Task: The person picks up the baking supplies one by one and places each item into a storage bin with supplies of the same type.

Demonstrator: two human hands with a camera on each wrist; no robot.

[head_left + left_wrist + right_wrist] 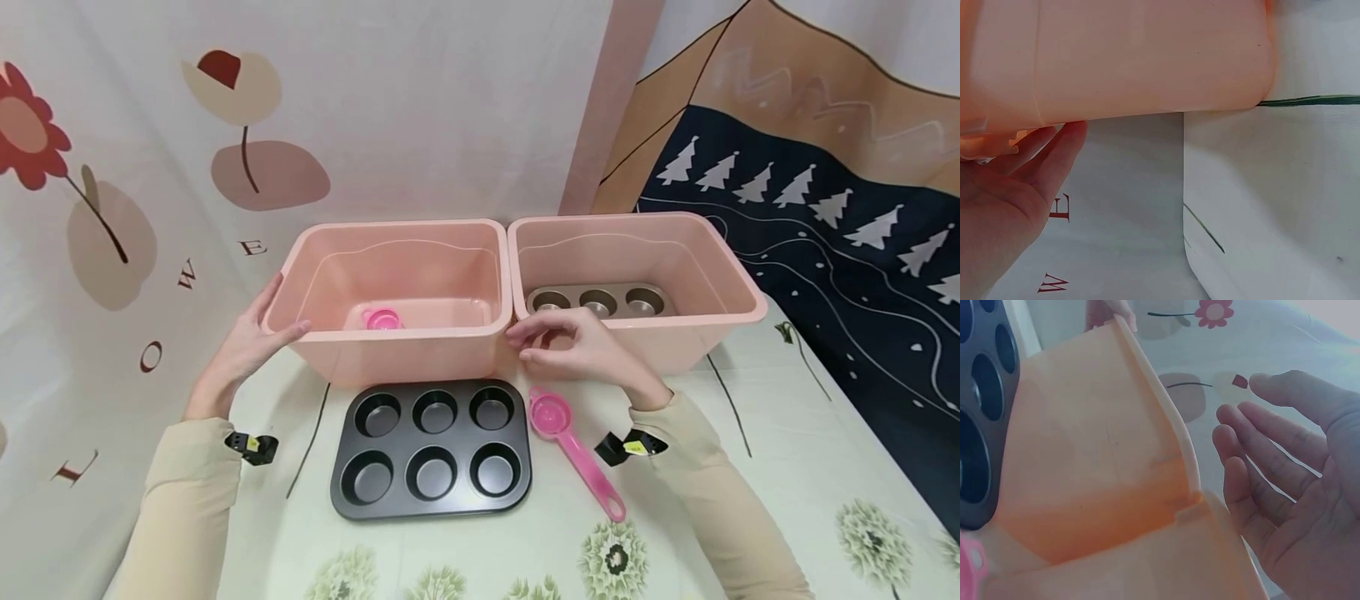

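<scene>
My left hand [243,350] holds the left pink plastic bin [405,354] at its near left corner. Its thumb lies at the front rim, and its fingers [1063,147] touch the outer side wall. Loosely bent and with nothing in them, the fingers of my right hand [577,346] hover over the front, where the two bins meet. The right pink bin [720,329] stands close beside the left one. Inside the left bin is a small pink scoop-like piece [383,318], partly hidden. A bronze-coloured muffin pan [621,300] lies in the right bin, its near part hidden.
A dark muffin pan [431,450] lies on the table before the left bin. To its right is a pink measuring spoon [577,454], handle toward the near right. A printed curtain [450,108] hangs behind the bins, and a flowered cloth [277,542] covers the table.
</scene>
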